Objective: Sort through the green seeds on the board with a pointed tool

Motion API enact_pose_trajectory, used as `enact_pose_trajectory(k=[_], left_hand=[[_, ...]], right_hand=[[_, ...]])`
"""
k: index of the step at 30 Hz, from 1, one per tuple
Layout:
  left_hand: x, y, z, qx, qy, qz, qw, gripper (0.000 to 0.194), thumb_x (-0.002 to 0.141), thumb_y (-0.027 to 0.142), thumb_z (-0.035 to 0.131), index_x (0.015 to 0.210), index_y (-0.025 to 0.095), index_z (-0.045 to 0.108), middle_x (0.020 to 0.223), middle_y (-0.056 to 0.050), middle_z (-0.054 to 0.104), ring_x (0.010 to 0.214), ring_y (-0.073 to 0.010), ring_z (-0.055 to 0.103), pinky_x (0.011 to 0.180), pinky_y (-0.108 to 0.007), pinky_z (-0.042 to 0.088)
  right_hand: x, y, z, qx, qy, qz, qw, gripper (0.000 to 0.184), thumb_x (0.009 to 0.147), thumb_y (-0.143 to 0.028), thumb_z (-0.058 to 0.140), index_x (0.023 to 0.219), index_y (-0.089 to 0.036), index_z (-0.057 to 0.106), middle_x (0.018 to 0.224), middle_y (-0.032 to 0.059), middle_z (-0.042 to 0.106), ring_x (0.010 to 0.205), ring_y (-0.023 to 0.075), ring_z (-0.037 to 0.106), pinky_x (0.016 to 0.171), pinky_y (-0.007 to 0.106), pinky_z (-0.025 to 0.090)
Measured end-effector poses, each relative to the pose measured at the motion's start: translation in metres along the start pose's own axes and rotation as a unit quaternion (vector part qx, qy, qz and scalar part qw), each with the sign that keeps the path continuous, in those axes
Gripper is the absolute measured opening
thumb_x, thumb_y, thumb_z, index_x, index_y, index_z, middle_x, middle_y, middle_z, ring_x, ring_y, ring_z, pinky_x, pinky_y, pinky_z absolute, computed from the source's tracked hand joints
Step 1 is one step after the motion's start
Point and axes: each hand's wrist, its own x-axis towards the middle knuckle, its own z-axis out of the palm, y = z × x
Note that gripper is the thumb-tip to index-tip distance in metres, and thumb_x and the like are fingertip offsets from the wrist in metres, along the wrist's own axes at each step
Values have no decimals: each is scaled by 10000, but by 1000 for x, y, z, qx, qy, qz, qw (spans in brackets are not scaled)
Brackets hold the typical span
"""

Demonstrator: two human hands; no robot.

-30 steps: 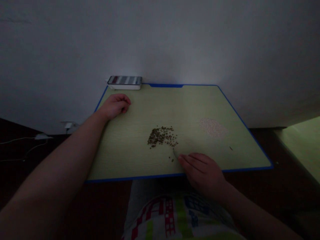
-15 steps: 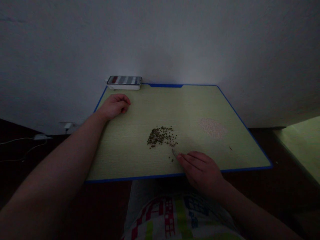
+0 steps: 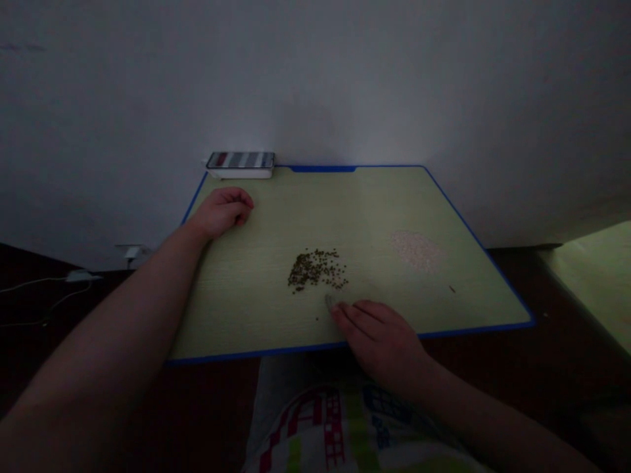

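My right hand (image 3: 377, 332) is closed, its fingers pinching a small, thin, pale tool (image 3: 330, 301) whose kind I cannot make out. The tool's tip is close to the table surface, just below a scattered pile of small dark green-brown beans or seeds (image 3: 308, 269). One stray dark seed (image 3: 317, 318) lies to the left of my fingertips. Near the table's left edge rests my left hand (image 3: 224, 211), its fingers curled in; I see nothing in them. Farther right on the table lies a spread of pale grains (image 3: 418, 251).
The pale yellow table (image 3: 276, 322) has a blue rim and stands against a grey wall. A phone (image 3: 241, 160) lies on a white box (image 3: 246, 173) at the back left corner. A small dark sliver (image 3: 452, 289) lies at the right. Cables (image 3: 39, 281) run along the left.
My right hand has moved left with the pale tool. Stray dark seeds near its tip have shifted, with one now showing farther left. My left hand stays in place on the table.
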Motion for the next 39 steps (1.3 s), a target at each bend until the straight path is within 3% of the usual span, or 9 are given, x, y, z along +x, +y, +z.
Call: enact_pose_trajectory(k=[11, 18, 26, 32, 35, 39], left_hand=[[4, -4, 0, -45, -1, 6, 999, 148, 562, 141, 587, 692, 207, 608, 436, 42, 512, 400, -104, 415, 426, -246, 264], [4, -5, 0, -35, 5, 0, 999, 137, 577, 110, 571, 665, 207, 611, 451, 34, 519, 421, -99, 429, 459, -246, 281], [6, -7, -1, -37, 2, -3, 999, 146, 591, 107, 571, 695, 204, 603, 465, 27, 513, 425, -109, 432, 464, -251, 285], [3, -2, 0, -37, 3, -4, 999, 142, 582, 118, 571, 694, 202, 595, 447, 40, 504, 416, -100, 417, 459, -244, 273], [1, 0, 1, -26, 2, -7, 1000, 127, 593, 131, 577, 695, 206, 590, 453, 42, 500, 419, -100, 411, 462, -246, 267], [2, -2, 0, -20, 5, -16, 1000, 135, 595, 138, 580, 711, 206, 597, 472, 41, 488, 426, -100, 409, 460, -249, 260]], right_hand=[[-33, 35, -12, -97, 0, 36, 995, 320, 953, -28, 486, 1171, -19, 720, 1025, 144, 802, 887, 250, 711, 834, 385, 621], [-22, 22, -4, -59, -8, 19, 998, 364, 955, -40, 443, 1176, -48, 732, 1046, 120, 807, 902, 232, 720, 856, 366, 634], [-17, 51, -4, -138, -25, 74, 987, 366, 901, 2, 475, 1140, -39, 749, 961, 152, 803, 831, 245, 713, 782, 366, 640], [-9, 32, -3, -117, -30, 47, 992, 402, 891, 13, 462, 1164, -57, 748, 990, 132, 807, 866, 224, 713, 807, 324, 620], [-2, 35, 2, -125, -47, 72, 988, 395, 870, 20, 489, 1153, -47, 756, 973, 139, 811, 851, 228, 721, 803, 323, 617], [-1, 62, 4, -131, -89, 145, 977, 403, 878, -9, 528, 1205, -77, 754, 1054, 125, 817, 896, 233, 739, 854, 335, 611]])
